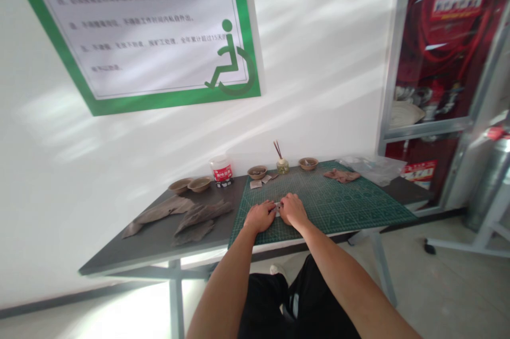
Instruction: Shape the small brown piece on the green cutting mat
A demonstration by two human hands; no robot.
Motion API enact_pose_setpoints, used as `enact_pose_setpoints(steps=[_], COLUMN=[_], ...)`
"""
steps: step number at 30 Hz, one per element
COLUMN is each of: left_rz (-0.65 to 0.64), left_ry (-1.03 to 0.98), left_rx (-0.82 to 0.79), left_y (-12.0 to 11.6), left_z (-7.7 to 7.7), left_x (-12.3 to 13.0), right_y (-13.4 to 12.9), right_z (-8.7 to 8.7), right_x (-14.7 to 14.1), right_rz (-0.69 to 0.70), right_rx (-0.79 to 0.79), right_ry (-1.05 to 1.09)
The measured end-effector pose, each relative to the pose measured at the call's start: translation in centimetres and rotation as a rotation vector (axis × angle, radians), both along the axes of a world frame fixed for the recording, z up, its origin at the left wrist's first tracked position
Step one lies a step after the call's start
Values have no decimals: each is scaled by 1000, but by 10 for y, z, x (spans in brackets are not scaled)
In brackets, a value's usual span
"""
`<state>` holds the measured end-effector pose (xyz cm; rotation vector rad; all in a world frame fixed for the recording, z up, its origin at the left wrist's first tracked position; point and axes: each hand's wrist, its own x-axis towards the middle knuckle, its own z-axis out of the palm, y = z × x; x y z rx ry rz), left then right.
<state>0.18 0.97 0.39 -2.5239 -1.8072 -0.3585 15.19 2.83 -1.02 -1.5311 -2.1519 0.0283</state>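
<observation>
Near the front of a green cutting mat (342,203), a small pale piece with dark spots (278,208) shows between my two hands. The fingers of my left hand (260,216) are closed on its left side. From the other side, my right hand (292,210) pinches it with bent fingers. Most of the piece is covered by the fingers, so its exact kind cannot be made out. Just beyond my hands lie several pale flat pieces (256,184), beside a brown bowl (257,172) with small bits in it.
Crumpled grey-brown cloths (203,219) and two bowls (199,184) occupy the table's left side. Along the wall stand a red-labelled jar (222,171), a glass bottle with sticks (282,166) and another bowl (308,163). A brownish cloth (341,175) and clear plastic bag (374,169) lie right.
</observation>
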Motion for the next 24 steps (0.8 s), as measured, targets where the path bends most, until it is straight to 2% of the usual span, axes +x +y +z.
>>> enact_pose_setpoints(steps=[15,24], left_rz=[31,7], left_ry=[-7,-7], left_rx=[-14,-1], left_y=[-1,-1], left_z=[1,1], left_x=[1,0], right_y=[7,9], right_z=[-3,-2], right_x=[0,0], right_rz=[22,24], right_rx=[-18,-15], right_ry=[-6,3])
